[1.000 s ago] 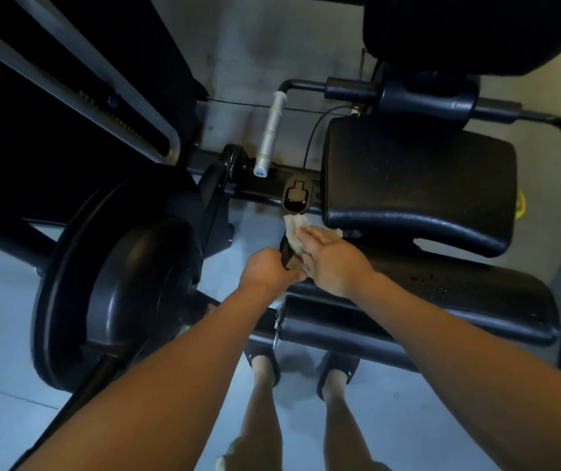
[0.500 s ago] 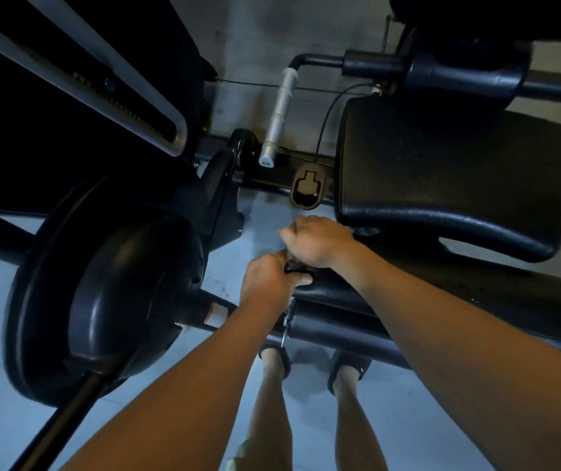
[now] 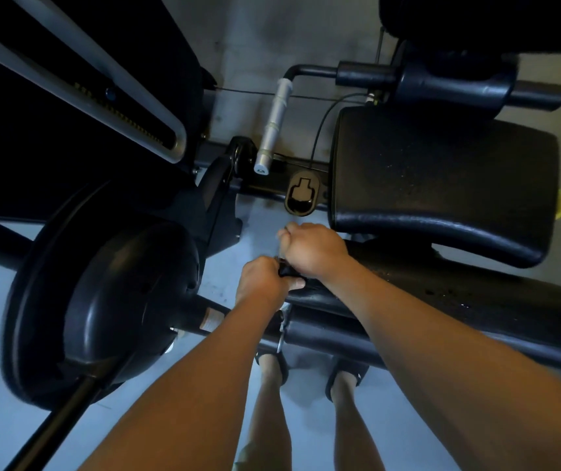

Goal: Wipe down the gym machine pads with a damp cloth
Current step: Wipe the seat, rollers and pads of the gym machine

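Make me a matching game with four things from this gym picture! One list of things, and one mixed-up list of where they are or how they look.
Things
1. handle grip
2. seat pad
3. round cover
4. right hand

Clues
a. curled up, fingers tucked under
b. silvery white
c. big and black, on the left of the view
d. black, flat and wide, on the right of the view

Pairs: 1-b, 2-d, 3-c, 4-a
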`<state>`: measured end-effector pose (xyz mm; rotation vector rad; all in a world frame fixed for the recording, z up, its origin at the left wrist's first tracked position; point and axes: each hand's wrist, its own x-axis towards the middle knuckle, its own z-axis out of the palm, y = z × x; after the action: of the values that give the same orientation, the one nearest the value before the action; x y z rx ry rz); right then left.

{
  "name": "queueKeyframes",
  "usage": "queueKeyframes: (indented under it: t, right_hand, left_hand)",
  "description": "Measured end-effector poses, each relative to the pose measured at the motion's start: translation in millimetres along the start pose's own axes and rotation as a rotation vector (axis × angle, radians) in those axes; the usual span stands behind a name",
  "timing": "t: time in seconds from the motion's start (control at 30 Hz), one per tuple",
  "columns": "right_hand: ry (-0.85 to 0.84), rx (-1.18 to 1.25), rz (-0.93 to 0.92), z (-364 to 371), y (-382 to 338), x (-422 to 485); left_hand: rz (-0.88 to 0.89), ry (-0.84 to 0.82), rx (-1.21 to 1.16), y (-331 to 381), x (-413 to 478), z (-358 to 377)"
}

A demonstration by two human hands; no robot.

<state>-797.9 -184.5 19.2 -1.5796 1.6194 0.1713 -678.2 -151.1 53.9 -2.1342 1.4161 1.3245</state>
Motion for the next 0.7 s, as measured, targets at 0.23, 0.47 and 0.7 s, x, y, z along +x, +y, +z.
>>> queueKeyframes:
  t: [0.23,0.47,0.7]
  right_hand:
    - [0.137,-0.119,-0.053,10.9,23.6,-42.3]
    - [0.142,-0.150,0.004,8.6,39.5,-44.9]
    - [0.213,-0.190,-0.078,12.6,47.6,-82.0]
  left_hand:
    - [0.029,0.036,0.046,-2.8,3.1,3.6]
    - [0.011,0.003,-0.009,0.0,4.5,4.5]
    - [0.004,-0.005,-0.026,2.0,2.3,5.5]
